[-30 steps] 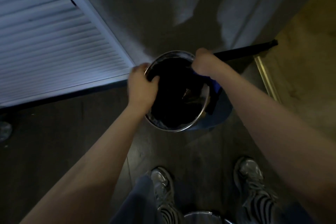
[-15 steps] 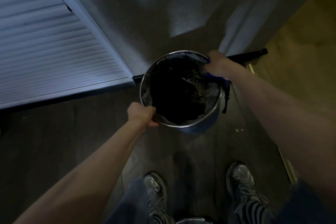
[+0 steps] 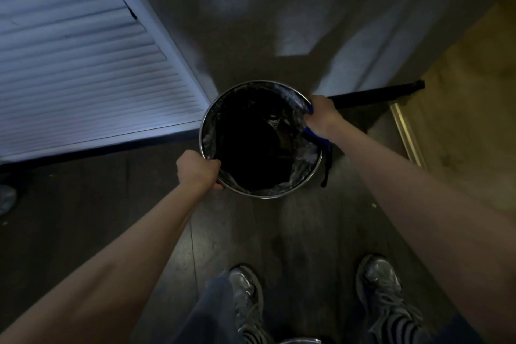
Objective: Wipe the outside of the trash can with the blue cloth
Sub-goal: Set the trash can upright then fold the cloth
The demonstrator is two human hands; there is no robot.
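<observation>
A round metal trash can (image 3: pixel 279 196) with a dark plastic liner stands on the dark floor, seen from above. My left hand (image 3: pixel 196 169) grips its near-left rim. My right hand (image 3: pixel 322 117) presses the blue cloth (image 3: pixel 321 139) against the can's far-right rim and outer side. A dark strip of the cloth hangs down the right side. The can's outer wall is mostly hidden from this angle.
A white louvred door (image 3: pixel 83 78) is at the left and a grey wall (image 3: pixel 279 8) behind the can. A black baseboard (image 3: pixel 377 93) runs to the right. A wooden surface (image 3: pixel 460 106) stands at the right. My two shoes (image 3: pixel 382 285) are on the floor below.
My left hand slid from the can's left rim to its near-left rim. My right hand with the cloth moved along the far rim to the right side.
</observation>
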